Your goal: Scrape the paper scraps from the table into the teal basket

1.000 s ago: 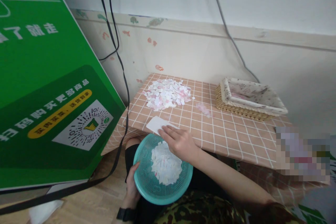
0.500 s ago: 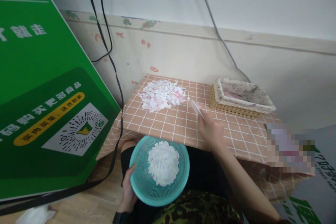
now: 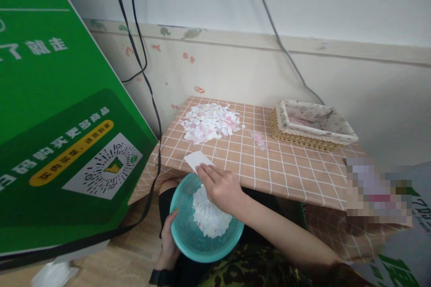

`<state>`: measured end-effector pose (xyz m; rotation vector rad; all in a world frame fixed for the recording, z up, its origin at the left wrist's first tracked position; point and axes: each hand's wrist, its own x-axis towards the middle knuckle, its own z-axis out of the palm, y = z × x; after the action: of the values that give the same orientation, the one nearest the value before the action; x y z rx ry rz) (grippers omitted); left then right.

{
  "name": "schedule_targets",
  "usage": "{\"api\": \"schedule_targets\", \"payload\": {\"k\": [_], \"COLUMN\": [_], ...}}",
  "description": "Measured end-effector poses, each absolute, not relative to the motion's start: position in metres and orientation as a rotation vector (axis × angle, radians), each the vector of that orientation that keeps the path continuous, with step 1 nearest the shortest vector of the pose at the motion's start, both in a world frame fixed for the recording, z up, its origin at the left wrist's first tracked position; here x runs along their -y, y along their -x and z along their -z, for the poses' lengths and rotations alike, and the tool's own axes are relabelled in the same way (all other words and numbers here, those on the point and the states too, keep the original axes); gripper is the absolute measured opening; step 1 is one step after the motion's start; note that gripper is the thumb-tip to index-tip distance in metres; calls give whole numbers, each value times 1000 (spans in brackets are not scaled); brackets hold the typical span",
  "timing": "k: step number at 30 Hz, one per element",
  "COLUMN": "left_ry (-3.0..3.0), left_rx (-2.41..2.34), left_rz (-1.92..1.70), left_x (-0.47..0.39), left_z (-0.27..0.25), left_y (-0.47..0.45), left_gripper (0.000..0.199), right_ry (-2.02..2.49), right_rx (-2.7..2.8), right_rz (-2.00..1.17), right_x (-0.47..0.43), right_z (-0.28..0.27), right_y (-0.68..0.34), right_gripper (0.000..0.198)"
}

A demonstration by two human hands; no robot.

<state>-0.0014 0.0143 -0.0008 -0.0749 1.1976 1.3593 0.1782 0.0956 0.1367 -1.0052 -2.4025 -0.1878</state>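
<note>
My left hand (image 3: 169, 240) grips the left rim of a round teal plastic basket (image 3: 182, 244) at my lap. Inside the basket lies a mound of small white paper scraps (image 3: 212, 219), partly covered by my right hand. My right hand (image 3: 224, 187) is above the basket, its fingers closed on a flat white card (image 3: 198, 159). The card lies over the table's front edge, pointing up and left; whether it touches the cloth I cannot tell. Behind it on the table spreads a heap of white and pink paper scraps (image 3: 210, 122).
A few pink scraps (image 3: 259, 140) lie right of the heap on the checked tablecloth (image 3: 286, 168). A cloth-lined wicker basket (image 3: 303, 139) stands at the back right. On the left are a green sign (image 3: 67, 143) and a hanging black strap (image 3: 156, 143).
My right hand has moved left and toward me with the white card, from the table to above the teal basket. The pink scraps are now uncovered. My left hand keeps its grip.
</note>
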Motion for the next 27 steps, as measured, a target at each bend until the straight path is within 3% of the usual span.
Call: {"api": "schedule_targets", "payload": {"k": [4,14,21,27], "left_ry": [95,113,127,107], "left_rx": [-1172,-1133,-1130,-1143], "left_rz": [-1368,-1354,-1357,-1334], "left_x": [-13,-14,-13,-13], "left_z": [2,5,5,5], "left_y": [3,3,4,4], "left_gripper": [15,14,13,17], "right_ry": [1148,1762,1476,1468], "right_rx": [2405,1860,1808,2010], "right_rz": [257,353,13,30], "right_x": [-107,-130,-154,-178], "right_z": [-134,-139,-157,-166], "right_y": [-177,-284,-290,-283], "right_gripper": [41,37,30,29]}}
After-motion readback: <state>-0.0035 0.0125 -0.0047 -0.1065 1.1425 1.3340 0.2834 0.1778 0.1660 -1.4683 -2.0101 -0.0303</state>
